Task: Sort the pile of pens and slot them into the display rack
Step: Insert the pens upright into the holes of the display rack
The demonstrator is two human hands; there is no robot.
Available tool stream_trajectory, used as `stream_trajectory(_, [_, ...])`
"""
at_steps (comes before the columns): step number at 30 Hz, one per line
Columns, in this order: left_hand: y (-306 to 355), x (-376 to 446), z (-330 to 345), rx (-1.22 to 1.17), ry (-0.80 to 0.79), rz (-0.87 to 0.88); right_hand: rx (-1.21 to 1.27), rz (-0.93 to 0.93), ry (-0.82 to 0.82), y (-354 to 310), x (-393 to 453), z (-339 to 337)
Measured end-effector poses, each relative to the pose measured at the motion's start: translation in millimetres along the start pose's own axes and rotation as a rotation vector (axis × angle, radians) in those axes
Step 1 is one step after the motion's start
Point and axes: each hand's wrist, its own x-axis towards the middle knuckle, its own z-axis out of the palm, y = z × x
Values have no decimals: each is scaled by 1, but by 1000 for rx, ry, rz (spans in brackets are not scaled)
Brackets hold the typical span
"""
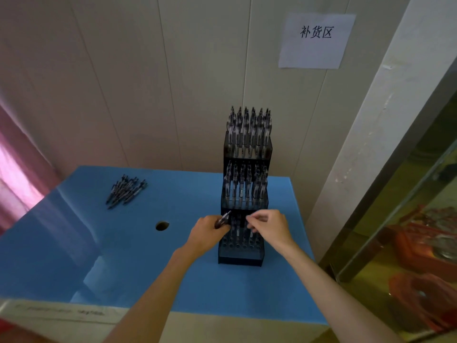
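At frame centre, left hand [209, 227] grips dark pens [222, 220] beside the black tiered plastic rack [243, 253]; right hand [268, 225] pinches a pen [251, 230] over its lowest tier

Blue tabletop [123, 243]; black display rack [241, 259]; dark pens [126, 190] near far left corner; white paper sign [316, 40], black characters.

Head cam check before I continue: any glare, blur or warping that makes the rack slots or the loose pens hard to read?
Head view: soft overall, wide-angle bend at the wall edges. Pink window glare at far left, pale sheen on the blue table top. The dark display rack is dim, its slots murky. Left hand and right hand look slightly smeared. The pile of pens merges together.
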Motion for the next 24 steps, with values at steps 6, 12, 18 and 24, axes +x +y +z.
stream_trajectory(6, [7, -2, -1, 72, -9, 44, 283, -19, -213, -32, -4, 17])
stream_trajectory(12, [7, -5, -5, 105, -18, 88, 369, -39, -153, -34, -9, 32])
stream_trajectory(18, [-13, -6, -21, 174, -43, 86, 441, -15, 51, -38, -3, 32])
stream_trajectory(24, [-31, -13, -36, 375, 67, 157, 20, -216, 164, -28, -1, 39])
